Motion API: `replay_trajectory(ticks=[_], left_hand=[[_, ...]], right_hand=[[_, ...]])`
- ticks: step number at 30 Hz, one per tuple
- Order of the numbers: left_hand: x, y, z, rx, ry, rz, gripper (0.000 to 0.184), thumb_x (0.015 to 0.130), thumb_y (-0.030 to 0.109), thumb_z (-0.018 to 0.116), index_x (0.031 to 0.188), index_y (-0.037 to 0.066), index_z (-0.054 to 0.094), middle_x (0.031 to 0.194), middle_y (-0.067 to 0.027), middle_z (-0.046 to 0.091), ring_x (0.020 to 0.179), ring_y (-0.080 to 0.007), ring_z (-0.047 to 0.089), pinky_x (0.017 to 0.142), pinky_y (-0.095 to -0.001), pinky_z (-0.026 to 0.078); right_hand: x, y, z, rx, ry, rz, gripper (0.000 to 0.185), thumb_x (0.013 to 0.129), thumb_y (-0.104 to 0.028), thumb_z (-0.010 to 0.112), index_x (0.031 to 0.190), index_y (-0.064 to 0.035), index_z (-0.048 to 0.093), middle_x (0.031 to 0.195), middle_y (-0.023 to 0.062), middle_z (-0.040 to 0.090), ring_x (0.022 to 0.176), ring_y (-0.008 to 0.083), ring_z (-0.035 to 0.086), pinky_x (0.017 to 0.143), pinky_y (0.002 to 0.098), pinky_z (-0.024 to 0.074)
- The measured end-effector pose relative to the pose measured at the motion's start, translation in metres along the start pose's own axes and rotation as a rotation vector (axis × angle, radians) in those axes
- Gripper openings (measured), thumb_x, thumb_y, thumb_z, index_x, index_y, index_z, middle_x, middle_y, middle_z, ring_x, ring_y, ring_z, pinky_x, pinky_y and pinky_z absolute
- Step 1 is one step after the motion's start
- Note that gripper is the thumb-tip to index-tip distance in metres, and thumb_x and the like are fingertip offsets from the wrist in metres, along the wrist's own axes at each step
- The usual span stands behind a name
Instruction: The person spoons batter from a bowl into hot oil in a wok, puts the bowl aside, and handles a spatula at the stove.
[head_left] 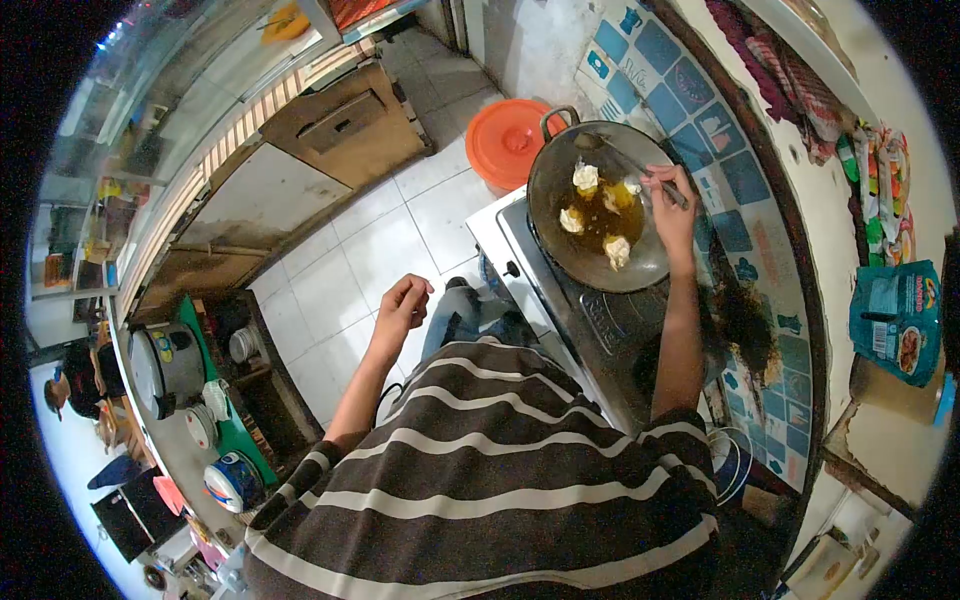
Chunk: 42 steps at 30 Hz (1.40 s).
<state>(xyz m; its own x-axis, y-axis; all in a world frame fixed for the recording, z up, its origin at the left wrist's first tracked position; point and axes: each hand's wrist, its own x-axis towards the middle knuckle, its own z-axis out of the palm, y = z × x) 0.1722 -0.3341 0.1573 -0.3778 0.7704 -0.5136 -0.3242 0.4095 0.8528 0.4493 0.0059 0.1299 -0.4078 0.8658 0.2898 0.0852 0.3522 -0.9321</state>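
My right hand (672, 200) is over the right side of a dark wok (648, 262), closed around the handle of a long spatula (640, 165). The spatula's head rests near the wok's far rim, its shape hard to make out. In the wok's brownish-yellow oil (592, 238) lie several pale lumps of batter, one of them a front lump (618, 252) and another a back lump (586, 178). A small white bit shows close to my right fingertips. My left hand (403, 303) hovers above the floor left of the stove (512, 225), fingers curled, nothing visible in them.
An orange lidded bucket (510, 140) stands on the floor behind the stove. Blue patterned tiles (690, 120) line the wall at right, where a teal packet (895, 322) hangs. To the left are a wooden cabinet (340, 125) and a shelf with a metal pot (170, 365).
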Motion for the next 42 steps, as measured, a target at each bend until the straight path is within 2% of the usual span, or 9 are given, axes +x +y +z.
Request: replay_trajectory(ticks=[5,13,17,20,25,32,35,42], left_hand=[[0.005,0.003,0.007,0.013,-0.001,0.018,0.023,0.096,0.027,0.047,0.087,0.007,0.053,0.065,0.0065,0.036,0.053,-0.0031,0.030,0.046,-0.0199,0.023],[0.020,0.019,0.012,0.046,-0.019,0.056,0.023,0.096,0.028,0.047,0.087,0.007,0.053,0.064,0.0066,0.038,0.053,-0.0029,0.031,0.046,-0.0197,0.023],[0.025,0.025,0.014,0.071,-0.007,0.022,0.022,0.095,0.029,0.047,0.087,0.009,0.053,0.063,0.0090,0.032,0.054,-0.0025,0.028,0.047,-0.0200,0.022],[0.030,0.028,0.014,0.084,-0.031,0.031,0.022,0.095,0.028,0.048,0.087,0.009,0.053,0.063,0.0087,0.032,0.054,-0.0026,0.029,0.046,-0.0201,0.022],[0.034,0.031,0.013,0.093,-0.027,0.043,0.023,0.096,0.027,0.046,0.087,0.008,0.054,0.063,0.0068,0.037,0.052,-0.0025,0.030,0.045,-0.0193,0.022],[0.031,0.026,0.011,0.064,-0.033,0.031,0.022,0.096,0.027,0.047,0.087,0.008,0.054,0.064,0.0070,0.037,0.053,-0.0025,0.030,0.045,-0.0194,0.022],[0.026,0.026,0.012,0.057,-0.019,0.045,0.023,0.096,0.027,0.047,0.087,0.008,0.054,0.063,0.0070,0.037,0.053,-0.0026,0.030,0.045,-0.0193,0.022],[0.019,0.022,0.010,0.057,-0.002,0.044,0.024,0.096,0.029,0.048,0.086,0.008,0.054,0.063,0.0071,0.036,0.053,-0.0028,0.031,0.045,-0.0194,0.022]], right_hand=[[0.001,0.006,0.000,-0.021,0.025,-0.048,0.006,0.086,0.005,0.052,0.087,-0.0002,0.048,0.102,0.0117,0.060,0.088,0.0194,0.064,0.078,0.0285,0.0526],[0.003,0.008,0.002,-0.016,-0.011,-0.041,0.006,0.086,0.006,0.053,0.086,0.0017,0.048,0.099,0.0119,0.061,0.087,0.0186,0.064,0.075,0.0278,0.0516],[0.006,0.009,-0.001,-0.065,0.024,-0.109,0.007,0.085,0.006,0.054,0.085,0.0016,0.049,0.100,0.0124,0.062,0.087,0.0172,0.064,0.074,0.0270,0.0510],[0.006,0.007,0.001,-0.070,0.000,-0.024,0.006,0.084,0.005,0.055,0.086,0.0015,0.050,0.101,0.0124,0.062,0.087,0.0171,0.064,0.076,0.0276,0.0503],[0.001,0.000,0.002,-0.059,-0.005,-0.019,0.007,0.084,0.004,0.057,0.084,0.0016,0.050,0.097,0.0124,0.062,0.088,0.0182,0.062,0.079,0.0294,0.0493],[-0.004,0.020,0.001,-0.061,0.017,-0.058,0.005,0.084,0.003,0.056,0.087,0.0016,0.053,0.095,0.0119,0.061,0.091,0.0190,0.061,0.082,0.0299,0.0497],[-0.007,0.014,-0.005,-0.154,0.027,-0.060,0.005,0.084,0.004,0.056,0.087,0.0013,0.052,0.095,0.0117,0.061,0.092,0.0193,0.060,0.082,0.0300,0.0505],[-0.010,0.016,-0.001,-0.033,0.052,-0.045,0.005,0.084,0.002,0.056,0.088,-0.0002,0.054,0.094,0.0112,0.061,0.088,0.0189,0.061,0.081,0.0299,0.0498]])
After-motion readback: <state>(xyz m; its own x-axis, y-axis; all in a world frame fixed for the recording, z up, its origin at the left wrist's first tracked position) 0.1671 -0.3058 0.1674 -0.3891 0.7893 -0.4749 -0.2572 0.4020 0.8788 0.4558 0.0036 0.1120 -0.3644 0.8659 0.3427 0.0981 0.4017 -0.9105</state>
